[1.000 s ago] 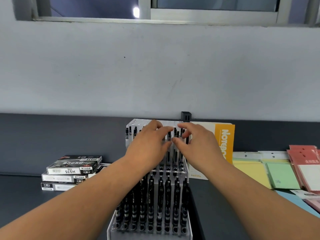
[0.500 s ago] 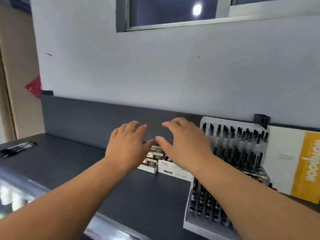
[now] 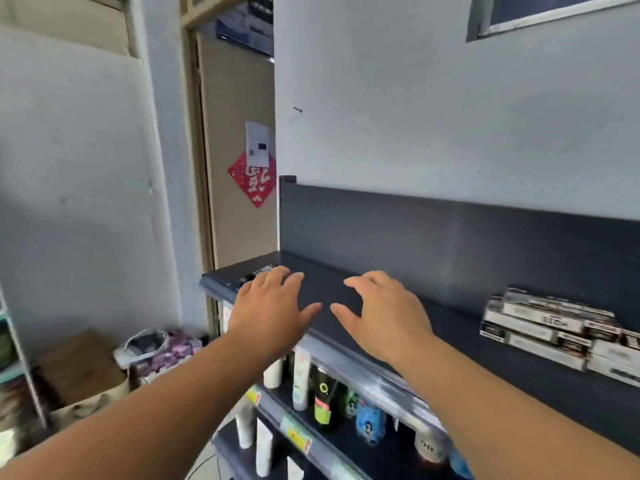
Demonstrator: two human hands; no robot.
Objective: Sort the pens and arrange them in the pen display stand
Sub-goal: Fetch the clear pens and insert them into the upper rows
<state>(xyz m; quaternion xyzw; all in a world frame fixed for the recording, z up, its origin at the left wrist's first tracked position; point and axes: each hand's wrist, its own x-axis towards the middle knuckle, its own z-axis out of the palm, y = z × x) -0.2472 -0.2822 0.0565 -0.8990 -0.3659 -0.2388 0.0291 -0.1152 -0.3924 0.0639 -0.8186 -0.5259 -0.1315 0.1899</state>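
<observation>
Two hands splayed, empty | left hand now by pens | right hand off stand

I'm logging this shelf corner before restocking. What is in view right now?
shelf top: one, dark grey, along the wall
pen boxes: several, black and white, stacked at the right end of the shelf top
pen-like items: count unclear (blurred), black, far left end of the shelf top, by the left fingertips
bottles and tubes: many, white, green, blue and black, on the lower shelf
paper square: one, red, on the door
paper notice: one, white, just above the red square
left hand: one, fingers spread, empty, over the shelf top
right hand: one, fingers spread, empty, over the shelf top
</observation>
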